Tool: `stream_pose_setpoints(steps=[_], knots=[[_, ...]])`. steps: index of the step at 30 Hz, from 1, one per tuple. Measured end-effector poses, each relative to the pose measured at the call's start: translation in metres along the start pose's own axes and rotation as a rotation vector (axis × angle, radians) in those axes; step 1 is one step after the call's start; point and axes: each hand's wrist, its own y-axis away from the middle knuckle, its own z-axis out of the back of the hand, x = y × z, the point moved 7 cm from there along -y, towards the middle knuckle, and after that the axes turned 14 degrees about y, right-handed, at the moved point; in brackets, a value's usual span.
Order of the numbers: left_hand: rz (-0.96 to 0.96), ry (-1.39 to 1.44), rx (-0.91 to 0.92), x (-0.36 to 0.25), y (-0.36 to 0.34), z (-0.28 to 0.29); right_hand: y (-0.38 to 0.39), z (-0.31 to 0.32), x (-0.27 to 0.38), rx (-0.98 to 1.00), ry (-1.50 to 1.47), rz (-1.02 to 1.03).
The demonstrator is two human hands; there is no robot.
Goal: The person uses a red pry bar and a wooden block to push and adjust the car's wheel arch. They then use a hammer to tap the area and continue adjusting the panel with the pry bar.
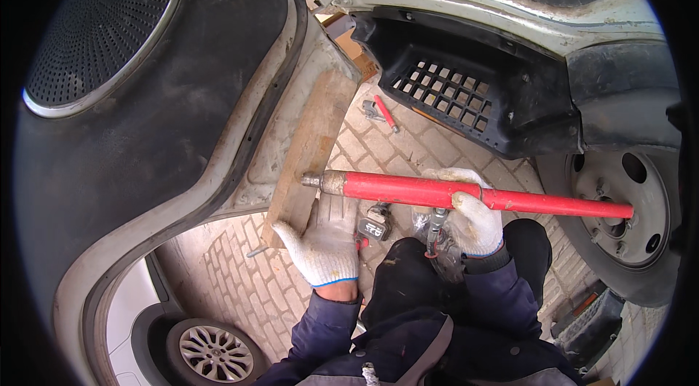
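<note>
That long red tube [408,188] stretches above the knees; I'd keep it level. Right hand's [477,229] wrapped round it near mid-length. Left hand's [324,247] palm-up, wide open under the tip end, contact unclear. Door panel [167,131] crowds the left, wheel [628,234] the right, plank [309,131] beyond the tip end.

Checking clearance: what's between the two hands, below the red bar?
Head view, between left hand and right hand, below the red bar: a black boxy item, a dark-trousered knee, a slim grey tool near clear plastic; brick paving behind.
</note>
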Motion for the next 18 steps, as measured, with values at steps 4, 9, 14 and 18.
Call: stream_pose_setpoints(steps=[4, 9, 14, 18], knots=[[-0.033, 0.017, -0.172, -0.021, 0.023, 0.013, -0.002, 0.003, 0.0, -0.021, 0.135, 0.001], [-0.025, -0.049, -0.113, -0.026, 0.03, 0.021, -0.002, 0.006, -0.003, -0.054, 0.089, 0.003], [0.017, -0.443, -0.074, -0.028, 0.044, 0.058, -0.002, 0.003, -0.002, -0.055, 0.094, 0.012], [-0.101, -0.73, -0.12, -0.05, 0.061, 0.08, -0.002, 0.001, 0.0, -0.036, 0.092, 0.017]])
